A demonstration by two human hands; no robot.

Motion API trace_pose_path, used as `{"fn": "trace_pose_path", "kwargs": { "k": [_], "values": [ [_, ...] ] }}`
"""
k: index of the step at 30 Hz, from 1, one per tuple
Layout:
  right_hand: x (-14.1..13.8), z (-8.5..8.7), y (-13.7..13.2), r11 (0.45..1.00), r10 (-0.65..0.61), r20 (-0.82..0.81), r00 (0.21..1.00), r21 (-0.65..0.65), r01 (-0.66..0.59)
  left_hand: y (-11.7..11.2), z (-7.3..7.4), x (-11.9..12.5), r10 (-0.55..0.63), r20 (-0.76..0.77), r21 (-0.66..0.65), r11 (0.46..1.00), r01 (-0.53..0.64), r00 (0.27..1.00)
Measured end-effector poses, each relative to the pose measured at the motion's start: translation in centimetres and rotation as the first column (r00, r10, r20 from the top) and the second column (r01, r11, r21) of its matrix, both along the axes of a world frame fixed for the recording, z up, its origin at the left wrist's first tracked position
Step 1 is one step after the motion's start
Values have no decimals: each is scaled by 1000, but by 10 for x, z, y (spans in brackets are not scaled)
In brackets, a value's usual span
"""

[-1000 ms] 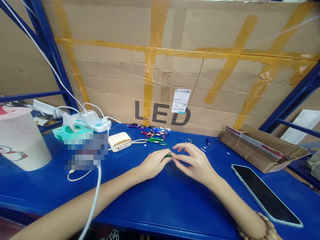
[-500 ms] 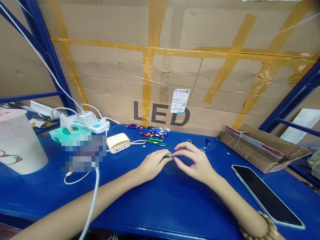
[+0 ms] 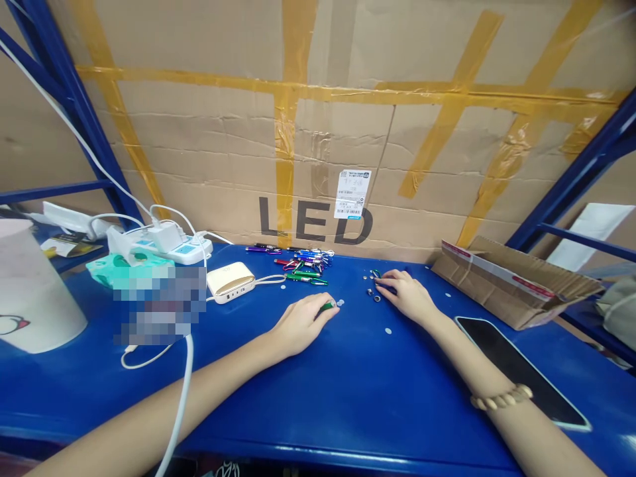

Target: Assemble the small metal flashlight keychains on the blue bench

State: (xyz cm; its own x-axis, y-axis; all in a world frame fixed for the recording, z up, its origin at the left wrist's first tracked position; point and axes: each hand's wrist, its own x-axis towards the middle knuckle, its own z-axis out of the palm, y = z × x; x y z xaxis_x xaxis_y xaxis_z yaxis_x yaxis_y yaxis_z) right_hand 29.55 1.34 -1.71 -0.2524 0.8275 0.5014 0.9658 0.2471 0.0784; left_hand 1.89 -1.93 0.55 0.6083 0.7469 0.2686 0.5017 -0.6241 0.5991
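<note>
Over the blue surface [image 3: 348, 397], my left hand [image 3: 302, 324] is curled, fingertips closed on a small green tube [image 3: 326, 306] near the front of the pile. Right hand [image 3: 405, 296] sits low with fingers bunched among tiny metal bits [image 3: 371, 291], can't tell if it's pinching anything. Small silver disc [image 3: 387, 330] just below it. Behind and between the hands, a heap of colored keychain pens [image 3: 303, 266]. Further left, a white power bank [image 3: 230, 278]; further right, a phone [image 3: 517, 368] and a cardboard box [image 3: 511, 281].
</note>
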Motion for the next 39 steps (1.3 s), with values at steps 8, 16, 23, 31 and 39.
{"fn": "trace_pose_path", "kwargs": {
  "k": [8, 16, 23, 31, 39],
  "values": [
    [-2, -1, 1, 1000, -13, -60, 998, 14, 13, -3, 1, 1, 5, -5, 12, 1000, -5, 1000],
    [-2, 1, 0, 994, -80, -199, 977, -83, 65, -1, 2, 0, 15, -6, 18, 1000, -15, 1000],
    [-2, 6, -3, 988, -135, -244, 960, -111, 111, -2, 7, -1, 34, -7, 17, 999, -34, 999],
    [-3, 8, -6, 971, -220, -291, 931, -157, 180, -1, 5, -1, -37, 48, -41, 998, 39, 998],
    [-27, 26, -21, 999, -17, -369, 929, -34, 5, -5, 7, 0, -125, 98, -84, 987, 134, 987]
  ]
}}
